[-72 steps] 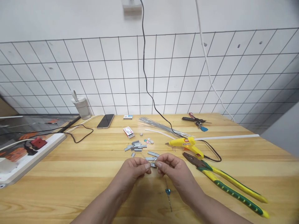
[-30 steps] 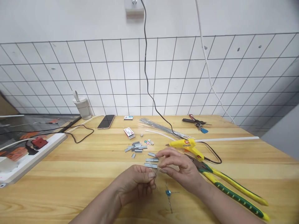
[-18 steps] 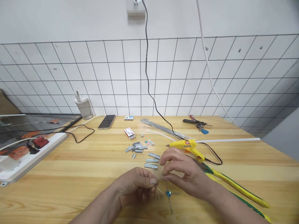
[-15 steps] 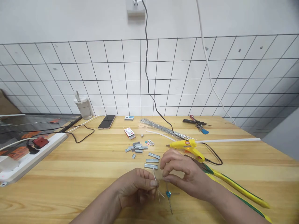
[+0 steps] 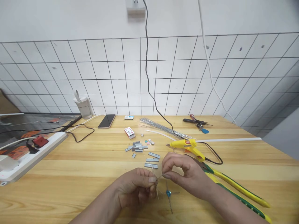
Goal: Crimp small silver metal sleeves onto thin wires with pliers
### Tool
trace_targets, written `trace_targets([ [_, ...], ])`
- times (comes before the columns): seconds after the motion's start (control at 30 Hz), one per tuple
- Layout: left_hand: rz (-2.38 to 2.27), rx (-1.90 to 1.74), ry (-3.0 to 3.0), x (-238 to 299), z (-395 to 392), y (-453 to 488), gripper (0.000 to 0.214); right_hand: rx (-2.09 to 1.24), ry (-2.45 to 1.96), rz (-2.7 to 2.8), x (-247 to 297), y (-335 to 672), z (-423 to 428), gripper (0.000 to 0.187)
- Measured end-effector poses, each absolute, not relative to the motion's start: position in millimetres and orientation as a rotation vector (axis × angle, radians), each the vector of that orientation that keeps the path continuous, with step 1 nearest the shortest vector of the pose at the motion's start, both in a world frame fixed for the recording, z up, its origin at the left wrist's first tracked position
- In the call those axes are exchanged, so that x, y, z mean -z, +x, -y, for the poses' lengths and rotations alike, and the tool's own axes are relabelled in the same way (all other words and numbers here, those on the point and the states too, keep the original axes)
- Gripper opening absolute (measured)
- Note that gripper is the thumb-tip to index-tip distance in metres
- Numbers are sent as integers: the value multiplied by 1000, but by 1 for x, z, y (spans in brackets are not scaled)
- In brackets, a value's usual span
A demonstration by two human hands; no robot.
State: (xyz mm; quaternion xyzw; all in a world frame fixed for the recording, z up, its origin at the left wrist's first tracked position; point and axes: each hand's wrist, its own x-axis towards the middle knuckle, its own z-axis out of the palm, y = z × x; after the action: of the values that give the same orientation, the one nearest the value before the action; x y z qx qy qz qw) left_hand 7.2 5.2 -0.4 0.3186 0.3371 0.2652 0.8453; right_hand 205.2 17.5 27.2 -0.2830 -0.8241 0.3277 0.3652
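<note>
Thin metal wires (image 5: 157, 193) cross and stick out from between the thumb and fingers of my left hand (image 5: 140, 185), which pinches them above the table. My right hand (image 5: 184, 174) has thumb and index finger pressed together on one wire end, just right of the left fingertips. Below the right hand lies a small wire piece with a blue bead-like centre (image 5: 168, 193) and a twisted stem. Short strips of staples (image 5: 151, 165) lie just beyond my left fingertips.
A yellow glue gun (image 5: 187, 143) and large yellow-green handled pliers (image 5: 238, 186) lie right. Behind are a wire bundle (image 5: 163, 127), a staple box (image 5: 130, 133), a heap of staples (image 5: 136, 147) and a phone (image 5: 106, 121). A power strip (image 5: 35, 158) runs along the left.
My right hand has shifted slightly, still pinching a wire end. The wires in my left hand have turned, their lower ends now pointing more straight down.
</note>
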Motion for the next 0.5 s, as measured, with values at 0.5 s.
trace_targets([
  [0.5, -754, -593, 693, -3, -4, 9, 27, -719, -702, 2117, -24, 198, -12, 9],
])
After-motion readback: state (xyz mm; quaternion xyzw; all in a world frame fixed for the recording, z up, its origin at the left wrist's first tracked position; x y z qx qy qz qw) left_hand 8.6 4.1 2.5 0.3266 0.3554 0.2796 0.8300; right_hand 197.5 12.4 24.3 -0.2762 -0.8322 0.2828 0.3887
